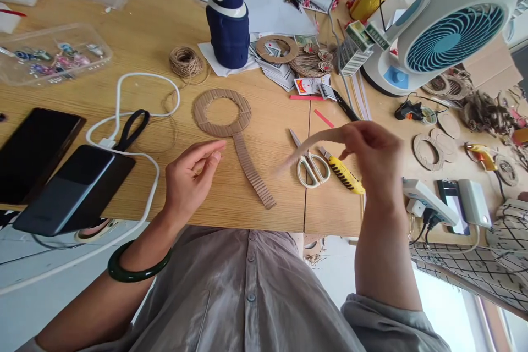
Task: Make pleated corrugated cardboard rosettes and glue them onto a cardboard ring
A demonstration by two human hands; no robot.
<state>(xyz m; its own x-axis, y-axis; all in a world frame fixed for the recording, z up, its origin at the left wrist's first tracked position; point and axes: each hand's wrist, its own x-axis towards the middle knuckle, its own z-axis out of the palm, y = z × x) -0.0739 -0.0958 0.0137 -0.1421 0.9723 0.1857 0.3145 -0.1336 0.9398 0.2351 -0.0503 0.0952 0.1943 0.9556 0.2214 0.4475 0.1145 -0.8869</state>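
Note:
My right hand (373, 157) is closed on one end of a thin brown cardboard strip (319, 137). The strip bends down to the left, its far end blurred, above the white-handled scissors (312, 168). A yellow utility knife (345, 174) lies beside the scissors, below that hand. My left hand (192, 179) holds nothing, its fingers loosely bent and the thumb close to the index finger. Just right of it on the table lie a flat cardboard ring (201, 115) and a corrugated cardboard strip (252, 173), whose upper end meets the ring's lower edge; whether they are joined I cannot tell.
A twine ball (185, 62) and a blue-and-white bottle (228, 27) stand behind the ring. Phone (35, 148), power bank (74, 187) and white cable (154, 176) lie left. On the right are a fan (449, 38), a glue gun (480, 155), a power strip (433, 201) and several cardboard rings.

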